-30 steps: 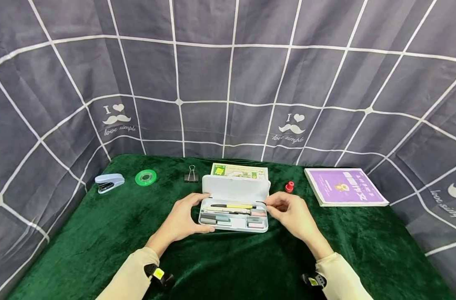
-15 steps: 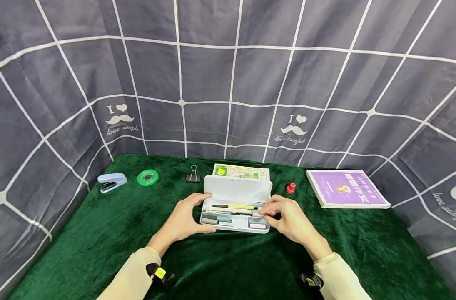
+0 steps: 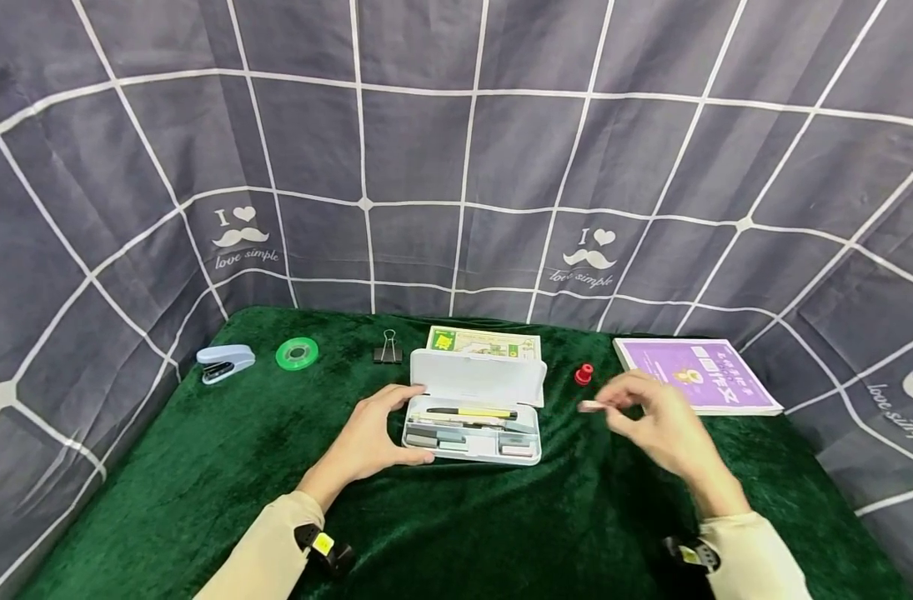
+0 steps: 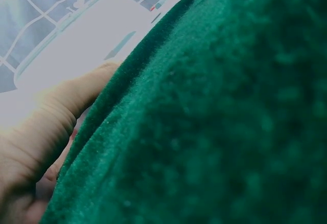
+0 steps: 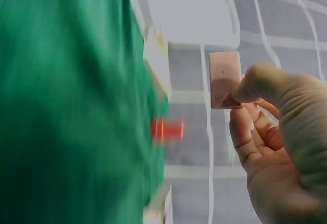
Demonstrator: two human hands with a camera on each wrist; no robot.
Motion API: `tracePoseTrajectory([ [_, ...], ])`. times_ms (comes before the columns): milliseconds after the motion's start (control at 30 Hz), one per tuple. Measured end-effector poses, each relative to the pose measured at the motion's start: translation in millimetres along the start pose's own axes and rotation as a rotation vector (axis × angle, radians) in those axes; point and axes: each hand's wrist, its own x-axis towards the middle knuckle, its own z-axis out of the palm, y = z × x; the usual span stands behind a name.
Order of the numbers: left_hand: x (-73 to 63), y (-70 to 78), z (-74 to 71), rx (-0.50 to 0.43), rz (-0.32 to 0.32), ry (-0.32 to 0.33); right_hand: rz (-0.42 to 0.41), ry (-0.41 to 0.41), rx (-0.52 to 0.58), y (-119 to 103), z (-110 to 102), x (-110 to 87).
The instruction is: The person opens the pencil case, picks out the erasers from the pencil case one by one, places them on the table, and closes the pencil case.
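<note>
A pink eraser (image 5: 223,75) is being pinched in the fingers of the right hand (image 3: 662,425), three o'clock from an open pencil case (image 3: 474,379) (being gripped at its nine-o'clock end by the left hand (image 3: 366,437)).

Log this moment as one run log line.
left hand: holds pencil case | lid: open | right hand: pinches pink eraser, outside pencil case | yellow pen: in pencil case

Pencil case (image 3: 477,377) looks like smooth plastic; eraser (image 5: 224,76) matt and rubbery. Cloth (image 3: 494,525) beneath is plush, velvety; curtain (image 3: 414,146), creased fabric.
</note>
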Motion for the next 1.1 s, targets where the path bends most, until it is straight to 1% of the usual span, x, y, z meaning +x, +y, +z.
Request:
tracePoseTrajectory([
  [100,0.0,1.6,-2.0,0.003,-0.002,0.0,0.065,0.043,-0.075,22,-17,-18.8],
  [167,-0.6,1.3,-2.9,0.006,-0.003,0.003,0.116,0.042,-0.122,35,-24,-30.5],
  [233,-1.3,0.7,-3.3,0.009,-0.005,0.002,0.168,0.001,-0.158,46,-27,-40.3],
  [300,-2.1,-0.1,-3.2,0.008,-0.01,0.002,0.213,-0.072,-0.16,53,-28,-46.8],
  [367,-2.6,-0.3,-2.9,0.005,-0.011,0.001,0.254,-0.148,-0.149,57,-30,-50.5],
  [433,-2.9,0.1,-2.9,0.006,-0.009,0.002,0.284,-0.197,-0.134,57,-32,-51.5],
  [533,-2.3,1.5,-3.1,0.001,-0.012,0.005,0.304,-0.218,-0.118,56,-35,-50.1],
  [733,0.5,3.0,-1.5,-0.008,-0.01,-0.004,0.358,-0.248,-0.039,54,-38,-49.6],
  [800,0.9,3.3,-0.8,-0.013,-0.012,-0.008,0.352,-0.265,-0.049,56,-39,-48.8],
  [867,0.9,2.9,-0.1,-0.016,-0.013,-0.011,0.328,-0.272,-0.073,55,-41,-46.0],
  [933,0.8,1.9,0.7,-0.013,-0.013,-0.012,0.293,-0.255,-0.089,50,-42,-39.9],
  [1000,0.5,0.9,1.0,-0.012,-0.014,-0.011,0.266,-0.23,-0.087,39,-43,-30.3],
  [1100,-0.4,0.0,0.9,-0.01,-0.019,-0.008,0.204,-0.169,0.005,18,-35,-10.3],
])
